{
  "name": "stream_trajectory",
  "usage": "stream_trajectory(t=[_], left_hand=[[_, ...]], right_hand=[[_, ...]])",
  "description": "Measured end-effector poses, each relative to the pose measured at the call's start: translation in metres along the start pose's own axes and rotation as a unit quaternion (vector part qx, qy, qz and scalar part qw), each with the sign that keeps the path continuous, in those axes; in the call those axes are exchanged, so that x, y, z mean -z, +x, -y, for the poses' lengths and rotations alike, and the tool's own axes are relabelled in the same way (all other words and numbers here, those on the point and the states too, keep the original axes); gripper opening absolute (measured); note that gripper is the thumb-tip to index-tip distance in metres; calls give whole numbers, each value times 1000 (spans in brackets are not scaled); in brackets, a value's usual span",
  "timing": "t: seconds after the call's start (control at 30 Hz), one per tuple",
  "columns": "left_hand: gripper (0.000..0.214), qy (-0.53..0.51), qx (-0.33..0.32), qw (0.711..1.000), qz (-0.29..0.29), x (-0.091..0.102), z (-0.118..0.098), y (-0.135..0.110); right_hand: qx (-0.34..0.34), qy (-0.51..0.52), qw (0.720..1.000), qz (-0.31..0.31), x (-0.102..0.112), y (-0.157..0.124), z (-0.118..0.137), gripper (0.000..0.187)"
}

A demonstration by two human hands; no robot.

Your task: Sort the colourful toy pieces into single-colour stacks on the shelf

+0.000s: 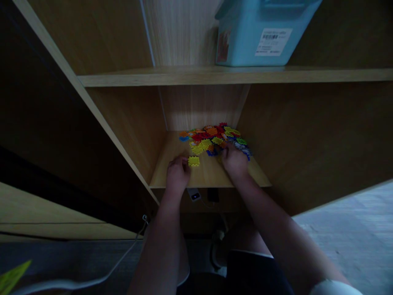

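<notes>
A heap of small plastic interlocking pieces [215, 139], red, orange, yellow, blue and green, lies at the back of a low wooden shelf [208, 176]. One yellow piece [193, 161] lies apart in front of the heap. My left hand [177, 172] rests on the shelf with fingers curled, touching that yellow piece's left edge. My right hand [235, 162] lies against the heap's front right edge, fingers bent down among the pieces; what they hold is hidden.
A light blue plastic box [260, 32] with a white label stands on the upper shelf [233, 76]. Wooden side panels close the compartment left and right. A small device [194, 195] and a white cable [123, 258] hang below the shelf edge. Grey floor lies at right.
</notes>
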State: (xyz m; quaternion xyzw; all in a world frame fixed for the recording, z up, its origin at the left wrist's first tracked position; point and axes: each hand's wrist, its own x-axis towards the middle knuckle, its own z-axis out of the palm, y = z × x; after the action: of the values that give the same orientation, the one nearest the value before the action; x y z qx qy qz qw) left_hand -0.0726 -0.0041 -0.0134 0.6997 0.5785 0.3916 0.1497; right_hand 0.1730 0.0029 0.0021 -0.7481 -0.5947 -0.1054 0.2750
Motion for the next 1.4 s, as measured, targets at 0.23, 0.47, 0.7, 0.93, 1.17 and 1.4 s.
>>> stream_trajectory(t=[0.23, 0.47, 0.7, 0.93, 1.17, 1.4], left_hand=[[23, -3, 4, 1000, -3, 1, 1, 0], [22, 12, 1, 1000, 0, 1, 1, 1], [25, 24, -21, 999, 17, 4, -1, 0], [23, 23, -23, 999, 14, 4, -2, 0], [24, 30, -34, 999, 20, 4, -1, 0], [24, 36, -32, 999, 23, 4, -1, 0]], right_hand=[[171, 113, 975, 79, -19, 0, -5, 21], [288, 259, 921, 46, -27, 4, -14, 21], [325, 204, 922, 54, -31, 7, -13, 33], [322, 189, 925, 69, -36, 6, -15, 38], [316, 192, 926, 71, -35, 6, -13, 26], [294, 190, 935, 52, -32, 4, -10, 22]])
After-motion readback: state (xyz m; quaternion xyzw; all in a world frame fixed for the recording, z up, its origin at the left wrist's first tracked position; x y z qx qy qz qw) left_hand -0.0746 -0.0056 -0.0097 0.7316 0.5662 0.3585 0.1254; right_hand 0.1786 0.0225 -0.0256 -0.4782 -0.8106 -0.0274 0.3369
